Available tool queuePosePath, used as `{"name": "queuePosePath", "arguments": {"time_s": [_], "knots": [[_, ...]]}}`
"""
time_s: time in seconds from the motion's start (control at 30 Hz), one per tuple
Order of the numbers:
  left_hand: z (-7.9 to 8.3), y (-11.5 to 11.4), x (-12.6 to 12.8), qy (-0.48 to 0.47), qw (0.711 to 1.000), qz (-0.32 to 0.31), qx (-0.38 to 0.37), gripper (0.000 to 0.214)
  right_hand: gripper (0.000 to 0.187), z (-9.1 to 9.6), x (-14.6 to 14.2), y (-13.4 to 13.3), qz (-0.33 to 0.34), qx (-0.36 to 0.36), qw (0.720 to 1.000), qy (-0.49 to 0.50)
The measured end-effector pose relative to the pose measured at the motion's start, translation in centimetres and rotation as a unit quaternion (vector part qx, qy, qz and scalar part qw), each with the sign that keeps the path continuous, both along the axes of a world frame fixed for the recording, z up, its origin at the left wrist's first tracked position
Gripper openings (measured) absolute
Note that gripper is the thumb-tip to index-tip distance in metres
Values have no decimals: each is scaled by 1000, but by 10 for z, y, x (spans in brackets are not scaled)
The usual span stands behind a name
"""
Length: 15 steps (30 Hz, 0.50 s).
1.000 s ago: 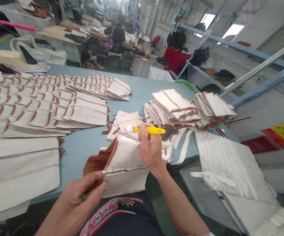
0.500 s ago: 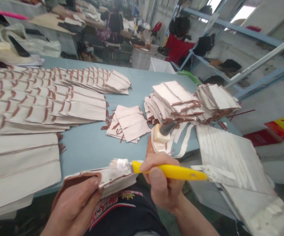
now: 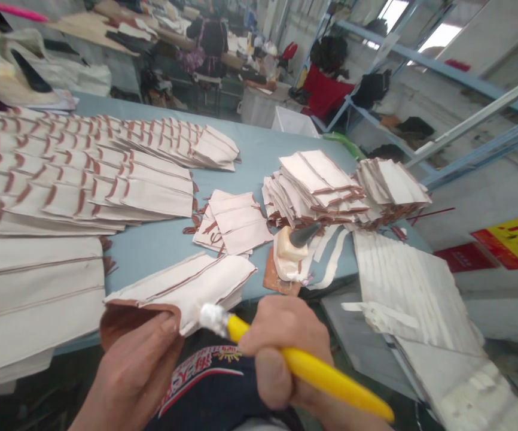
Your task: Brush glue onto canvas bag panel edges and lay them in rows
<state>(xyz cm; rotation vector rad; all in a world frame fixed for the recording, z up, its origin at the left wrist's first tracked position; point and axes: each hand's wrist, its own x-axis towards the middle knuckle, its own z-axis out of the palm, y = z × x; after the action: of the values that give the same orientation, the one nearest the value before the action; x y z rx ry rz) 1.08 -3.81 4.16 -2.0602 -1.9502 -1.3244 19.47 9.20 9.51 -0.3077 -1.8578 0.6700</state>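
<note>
My left hand [image 3: 140,359] pinches the near edge of a white panel piece [image 3: 196,278] with a brown underside, thumb on top. The piece slopes up over the table edge. In my right hand [image 3: 286,341] is a yellow-handled brush [image 3: 331,377], its bristles coated with thick white paste. The brush tip is at the piece's right near edge, close to my left fingertips; whether it touches cannot be made out. Beyond my right hand, a cream block-shaped container with a dark nozzle [image 3: 292,245] rests on a small brown piece [image 3: 281,281].
Overlapping rows of white panels with brown edges [image 3: 155,197] cover the table's left side. A small pile [image 3: 238,218] lies mid-table, with taller stacks [image 3: 317,173] behind it. White strips [image 3: 402,287] hang at the right. A person [image 3: 209,42] sits in the background.
The brush has come down and left, its handle now slanting downward to the right. The held piece has turned, showing more of its white face.
</note>
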Motion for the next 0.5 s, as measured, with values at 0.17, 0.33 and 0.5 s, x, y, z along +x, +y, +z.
{"name": "queuePosePath", "arguments": {"time_s": [0.17, 0.33, 0.5], "knots": [[-22, -10, -5, -26, 998, 15, -48, 19, 23, -2, -8, -5, 24, 42, 999, -18], [-30, -12, -4, -59, 997, 15, -56, 20, 35, -2, -11, -11, 25, 28, 999, 32], [-30, -2, 5, -49, 998, 38, 14, 17, 25, -2, -4, -8, -33, -23, 999, -13]]}}
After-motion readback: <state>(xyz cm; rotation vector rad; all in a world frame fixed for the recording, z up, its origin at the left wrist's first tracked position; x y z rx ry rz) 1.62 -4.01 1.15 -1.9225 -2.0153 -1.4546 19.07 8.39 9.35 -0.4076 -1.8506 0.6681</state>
